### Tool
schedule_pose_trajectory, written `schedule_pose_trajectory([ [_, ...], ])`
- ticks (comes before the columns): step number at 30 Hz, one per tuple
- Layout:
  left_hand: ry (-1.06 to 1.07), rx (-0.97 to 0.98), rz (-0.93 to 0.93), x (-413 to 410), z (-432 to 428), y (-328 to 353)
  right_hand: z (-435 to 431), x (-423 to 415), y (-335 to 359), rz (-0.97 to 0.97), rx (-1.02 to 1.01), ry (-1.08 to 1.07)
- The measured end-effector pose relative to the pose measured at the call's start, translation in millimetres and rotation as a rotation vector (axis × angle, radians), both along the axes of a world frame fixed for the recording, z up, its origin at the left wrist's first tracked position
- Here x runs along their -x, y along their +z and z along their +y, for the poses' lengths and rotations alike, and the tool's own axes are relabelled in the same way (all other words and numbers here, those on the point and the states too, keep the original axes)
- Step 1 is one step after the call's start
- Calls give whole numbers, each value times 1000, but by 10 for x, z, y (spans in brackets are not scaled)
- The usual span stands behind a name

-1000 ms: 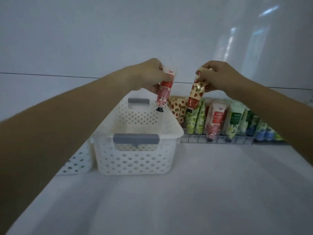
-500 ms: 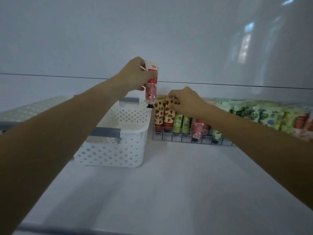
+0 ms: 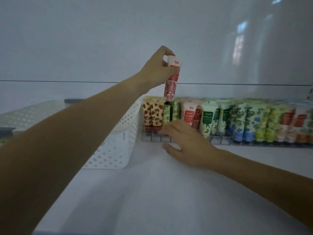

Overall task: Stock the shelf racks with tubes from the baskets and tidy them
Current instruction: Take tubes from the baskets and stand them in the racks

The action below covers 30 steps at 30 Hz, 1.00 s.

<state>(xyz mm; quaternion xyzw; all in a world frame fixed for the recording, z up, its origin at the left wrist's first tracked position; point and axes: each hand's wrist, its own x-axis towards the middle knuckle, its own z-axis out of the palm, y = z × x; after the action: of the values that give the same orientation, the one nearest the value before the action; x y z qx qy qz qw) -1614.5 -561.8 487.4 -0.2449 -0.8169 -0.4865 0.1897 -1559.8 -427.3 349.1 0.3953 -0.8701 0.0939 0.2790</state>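
The wire rack [image 3: 220, 140] is taken as the landmark: a white perforated basket [image 3: 116, 150] is set just left of it on the shelf, and rows of tubes are stood cap-down within it. A pink tube [image 3: 171, 82] is held by the left hand [image 3: 159, 70], grip clenched on its upper end, long axis near vertical, cap down, directly above the rack's left end. The right hand [image 3: 188, 143] is nearer the rack, fingers spread at its front rail, grasping nothing.

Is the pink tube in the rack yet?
Not yet. The left hand holds the pink tube cap-down above the wire rack.
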Motion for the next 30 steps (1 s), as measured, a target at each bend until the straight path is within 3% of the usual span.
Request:
schedule_pose_trajectory([
  [3, -58, 85, -13, 38, 316, -50, 80, -116, -202, -286, 69, 87],
  [5, -99, 160, -9, 51, 491, -122, 90, -119, -219, -365, 113, 94],
  [15, -115, 497, 123, 118, 638, -466, 91, -69, -278, -399, 109, 70],
  [30, -93, 609, 157, 234, 591, -539, 83, -92, -240, -418, 112, 66],
])
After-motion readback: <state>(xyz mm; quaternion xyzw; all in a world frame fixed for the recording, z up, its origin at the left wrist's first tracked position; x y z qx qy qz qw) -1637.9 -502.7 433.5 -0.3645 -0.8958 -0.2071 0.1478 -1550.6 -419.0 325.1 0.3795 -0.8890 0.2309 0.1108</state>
